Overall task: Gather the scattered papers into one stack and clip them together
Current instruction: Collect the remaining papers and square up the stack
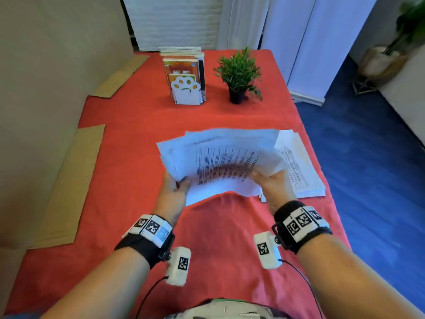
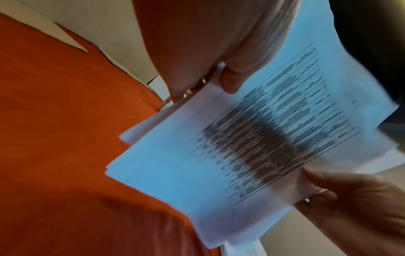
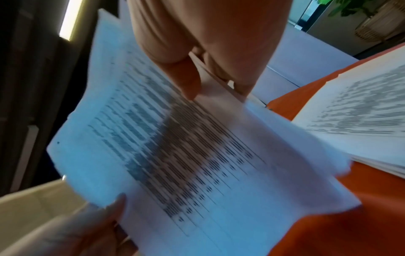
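held papers (image 1: 220,162) above table (image 1: 128,139) centre; second stack (image 1: 303,171) right; book holder (image 1: 186,77), plant (image 1: 239,74) behind.

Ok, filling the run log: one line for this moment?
left hand: holds papers | right hand: holds papers | unclipped

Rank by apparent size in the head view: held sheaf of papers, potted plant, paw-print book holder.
1. White printed sheaf of papers, held in both hands, nearest the camera, so partly inflated.
2-3. Green potted plant and white paw-print book holder: alike, unranked.
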The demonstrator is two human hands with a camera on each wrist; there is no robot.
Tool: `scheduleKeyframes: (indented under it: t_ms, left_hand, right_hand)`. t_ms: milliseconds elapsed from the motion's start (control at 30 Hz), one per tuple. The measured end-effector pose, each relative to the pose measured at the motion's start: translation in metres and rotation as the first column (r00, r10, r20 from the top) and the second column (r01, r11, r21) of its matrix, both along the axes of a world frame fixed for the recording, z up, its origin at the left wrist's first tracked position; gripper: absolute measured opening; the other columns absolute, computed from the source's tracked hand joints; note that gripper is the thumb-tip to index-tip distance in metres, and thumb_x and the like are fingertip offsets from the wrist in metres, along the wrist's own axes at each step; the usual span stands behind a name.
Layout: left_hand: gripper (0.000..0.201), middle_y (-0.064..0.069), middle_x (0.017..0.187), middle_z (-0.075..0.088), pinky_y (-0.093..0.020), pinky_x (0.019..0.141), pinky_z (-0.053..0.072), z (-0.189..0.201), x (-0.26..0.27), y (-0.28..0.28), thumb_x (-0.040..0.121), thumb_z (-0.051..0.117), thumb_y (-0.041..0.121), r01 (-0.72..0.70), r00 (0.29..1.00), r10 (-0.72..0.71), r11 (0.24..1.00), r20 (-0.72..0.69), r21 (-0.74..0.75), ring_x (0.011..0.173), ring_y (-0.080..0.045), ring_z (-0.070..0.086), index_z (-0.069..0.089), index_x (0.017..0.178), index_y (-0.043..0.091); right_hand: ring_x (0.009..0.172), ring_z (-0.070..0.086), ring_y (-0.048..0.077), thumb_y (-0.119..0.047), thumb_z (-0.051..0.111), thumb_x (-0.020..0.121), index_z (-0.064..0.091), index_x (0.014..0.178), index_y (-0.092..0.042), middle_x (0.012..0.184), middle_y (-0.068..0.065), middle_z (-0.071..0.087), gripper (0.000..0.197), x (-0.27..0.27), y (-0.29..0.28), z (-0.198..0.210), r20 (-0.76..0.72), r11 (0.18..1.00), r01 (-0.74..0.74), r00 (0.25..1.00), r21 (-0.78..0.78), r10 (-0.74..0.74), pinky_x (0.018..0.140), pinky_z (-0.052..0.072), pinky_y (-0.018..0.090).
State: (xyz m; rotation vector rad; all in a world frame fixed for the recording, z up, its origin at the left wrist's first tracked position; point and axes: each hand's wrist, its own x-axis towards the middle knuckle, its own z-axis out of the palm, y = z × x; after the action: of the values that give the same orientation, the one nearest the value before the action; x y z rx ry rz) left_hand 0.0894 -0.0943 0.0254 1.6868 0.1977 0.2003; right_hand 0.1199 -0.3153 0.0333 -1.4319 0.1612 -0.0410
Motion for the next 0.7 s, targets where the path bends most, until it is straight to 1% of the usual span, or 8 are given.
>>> scheduleKeyframes:
  t_ms: [67, 167, 267, 333, 467, 567, 633, 700]
  left_hand:
    - [0.048, 0.001, 0.124, 0.061, -0.014, 0.093, 0.046, -0.008, -0.005, -0.004, 0.089, 0.054, -0.002, 0.008, 0.999, -0.009, 0.999, -0.042, -0.039, 0.102, 0.008, 0.057, 0.042, 0.133, 0.012]
    - [0.047, -0.005, 0.113, 0.065, -0.015, 0.082, 0.052, -0.009, -0.009, -0.010, 0.083, 0.060, -0.009, -0.014, 0.997, 0.007, 0.996, -0.080, -0.088, 0.095, 0.000, 0.065, 0.047, 0.126, 0.005]
    - [0.063, -0.004, 0.104, 0.066, -0.024, 0.077, 0.052, -0.010, -0.004, -0.011, 0.065, 0.065, -0.010, -0.101, 0.992, 0.093, 0.991, -0.087, -0.082, 0.091, -0.009, 0.066, 0.045, 0.123, 0.005]
    - [0.071, -0.002, 0.105, 0.067, -0.029, 0.078, 0.053, -0.003, 0.000, -0.012, 0.064, 0.062, -0.016, -0.148, 0.988, 0.142, 0.984, -0.063, -0.096, 0.091, -0.010, 0.066, 0.044, 0.127, 0.011]
    - [0.062, 0.000, 0.101, 0.062, -0.037, 0.081, 0.052, 0.006, 0.001, -0.018, 0.059, 0.065, -0.004, -0.171, 0.985, 0.169, 0.981, -0.029, -0.092, 0.091, -0.016, 0.061, 0.044, 0.103, 0.035]
    - [0.052, 0.002, 0.098, 0.057, -0.030, 0.080, 0.048, 0.005, 0.000, -0.020, 0.062, 0.061, 0.003, -0.191, 0.982, 0.190, 0.978, -0.022, -0.087, 0.090, -0.014, 0.058, 0.042, 0.098, 0.036]
    - [0.049, 0.003, 0.097, 0.060, -0.027, 0.077, 0.048, 0.006, 0.001, -0.021, 0.066, 0.057, 0.000, -0.195, 0.981, 0.195, 0.974, -0.008, -0.116, 0.085, -0.008, 0.061, 0.043, 0.097, 0.034]
    - [0.048, 0.004, 0.094, 0.062, -0.024, 0.072, 0.050, 0.006, 0.002, -0.022, 0.068, 0.056, -0.004, -0.208, 0.978, 0.210, 0.971, 0.008, -0.120, 0.079, -0.003, 0.063, 0.043, 0.095, 0.034]
  right_hand:
    - [0.082, 0.064, 0.021, 0.009, 0.058, 0.069, 0.070, 0.090, -0.020, 0.085, 0.004, 0.071, 0.038, -0.007, -0.001, -0.004, -0.002, 1.000, -0.025, 1.000, -0.005, 0.025, 0.076, 0.052, 0.040]
    - [0.085, 0.062, 0.021, 0.013, 0.051, 0.052, 0.058, 0.107, -0.023, 0.096, 0.009, 0.066, 0.066, -0.010, -0.002, -0.006, -0.023, 0.988, -0.107, 0.994, 0.114, 0.110, 0.077, 0.051, 0.033]
    - [0.072, 0.054, 0.017, 0.012, 0.042, 0.044, 0.057, 0.100, -0.026, 0.077, 0.003, 0.059, 0.069, -0.006, 0.000, -0.001, -0.036, 0.985, -0.091, 0.995, 0.147, 0.097, 0.064, 0.044, 0.027]
    - [0.071, 0.050, 0.016, 0.011, 0.043, 0.042, 0.058, 0.095, -0.023, 0.076, 0.003, 0.054, 0.065, -0.003, 0.003, 0.006, -0.016, 0.986, -0.094, 0.995, 0.137, 0.097, 0.061, 0.039, 0.026]
    - [0.087, 0.051, 0.021, 0.011, 0.046, 0.047, 0.056, 0.093, -0.027, 0.091, 0.007, 0.056, 0.061, 0.002, 0.006, 0.016, 0.023, 0.982, -0.133, 0.991, 0.131, 0.131, 0.072, 0.039, 0.035]
    - [0.085, 0.051, 0.021, 0.011, 0.046, 0.058, 0.053, 0.104, -0.032, 0.095, 0.007, 0.054, 0.064, 0.003, 0.004, 0.018, 0.084, 0.993, -0.119, 0.990, 0.026, 0.116, 0.071, 0.040, 0.039]
    - [0.081, 0.054, 0.022, 0.018, 0.050, 0.066, 0.054, 0.109, -0.037, 0.105, 0.015, 0.057, 0.070, 0.006, 0.002, 0.017, 0.108, 0.992, -0.119, 0.986, -0.052, 0.124, 0.071, 0.046, 0.043]
    - [0.086, 0.061, 0.024, 0.026, 0.054, 0.068, 0.053, 0.110, -0.040, 0.114, 0.021, 0.060, 0.078, 0.008, 0.001, 0.018, 0.119, 0.991, -0.131, 0.984, -0.031, 0.134, 0.078, 0.052, 0.042]
